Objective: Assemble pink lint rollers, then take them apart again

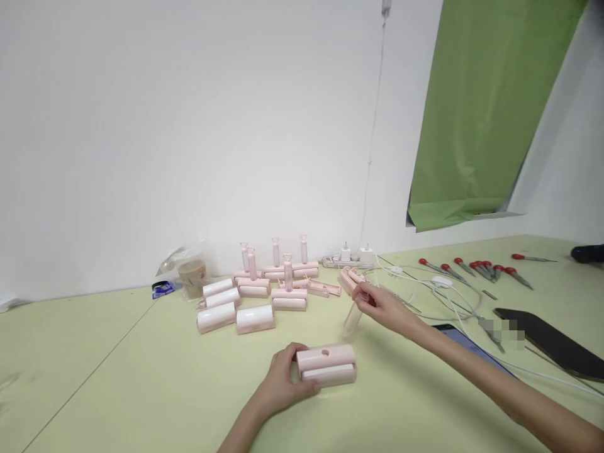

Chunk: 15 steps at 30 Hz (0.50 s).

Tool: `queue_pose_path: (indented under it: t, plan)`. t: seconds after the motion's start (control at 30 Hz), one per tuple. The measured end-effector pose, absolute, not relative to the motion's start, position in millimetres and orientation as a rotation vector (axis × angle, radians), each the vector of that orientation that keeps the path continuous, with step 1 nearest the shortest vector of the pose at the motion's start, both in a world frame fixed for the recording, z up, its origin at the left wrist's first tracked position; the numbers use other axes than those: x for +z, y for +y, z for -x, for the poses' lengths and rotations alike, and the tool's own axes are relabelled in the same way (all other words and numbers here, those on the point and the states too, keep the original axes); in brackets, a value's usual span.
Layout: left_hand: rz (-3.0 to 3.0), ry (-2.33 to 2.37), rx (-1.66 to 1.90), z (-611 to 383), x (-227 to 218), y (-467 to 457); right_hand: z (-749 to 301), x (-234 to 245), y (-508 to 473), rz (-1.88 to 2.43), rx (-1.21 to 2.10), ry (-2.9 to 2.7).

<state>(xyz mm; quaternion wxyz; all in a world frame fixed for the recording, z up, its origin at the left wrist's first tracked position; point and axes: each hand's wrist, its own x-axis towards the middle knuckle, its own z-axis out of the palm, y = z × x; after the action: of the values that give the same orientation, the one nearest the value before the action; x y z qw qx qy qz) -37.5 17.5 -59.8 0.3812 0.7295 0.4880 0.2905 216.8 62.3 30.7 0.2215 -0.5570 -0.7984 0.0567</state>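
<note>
A glossy pale-pink cylindrical case (pixel 317 359) sits on the counter (pixel 155 384), a round hole (pixel 325 353) in its top, a white roll (pixel 330 372) along its front. The left hand (pixel 282 379) bends its fingers (pixel 291 350) around one end; the right hand (pixel 376 304) pinches a tilted clear tube (pixel 352 321).

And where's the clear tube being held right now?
In the head view, just right of centre, the clear tube is in the right hand, pictured above the right end of the pink case that the left hand holds.

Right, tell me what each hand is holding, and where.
Left hand: a pink roller, by its left end. Right hand: a clear tube, by its upper end.
</note>
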Motion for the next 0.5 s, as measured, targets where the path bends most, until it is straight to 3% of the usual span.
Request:
queue_pose_path:
  t: [0.17,0.5]
  plan:
    - [-1.876,1.249,0.746,37.0,-60.6,17.8,-187.9,52.4,36.8,1.094,0.363,-2.335]
    - [-1.873,1.271,0.726,36.4,-57.0,15.5,-162.4,59.1,39.0,0.952,0.131,-2.547]
